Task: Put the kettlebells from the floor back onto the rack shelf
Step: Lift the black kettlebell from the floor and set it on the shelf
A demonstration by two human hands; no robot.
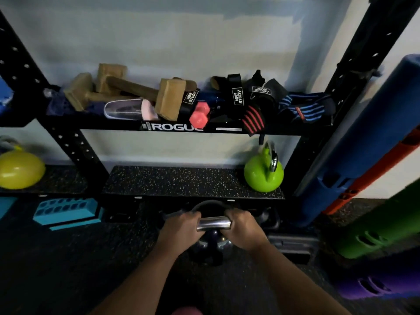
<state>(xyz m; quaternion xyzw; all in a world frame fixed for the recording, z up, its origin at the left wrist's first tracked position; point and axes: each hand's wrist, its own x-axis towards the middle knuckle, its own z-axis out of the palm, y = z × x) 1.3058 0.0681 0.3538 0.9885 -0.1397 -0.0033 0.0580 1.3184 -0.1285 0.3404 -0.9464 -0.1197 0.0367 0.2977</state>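
Note:
I hold a dark purple kettlebell [212, 248] by its shiny steel handle [213, 224], just below the front edge of the speckled rubber rack shelf [177, 181]. My left hand [181, 226] grips the handle's left side and my right hand [243, 227] grips its right side. A green kettlebell [263, 172] stands on the right end of that shelf. A yellow kettlebell [19, 169] sits on the neighbouring shelf section at the far left. More dark kettlebells [268, 220] lie in shadow under the shelf, hard to make out.
The upper shelf [177, 127] holds wooden blocks, wrist wraps and a small pink dumbbell [200, 114]. Black rack uprights [75, 144] flank the lower shelf. Blue, orange, green and purple tubes [363, 142] lean at the right. A teal block [66, 210] lies at lower left.

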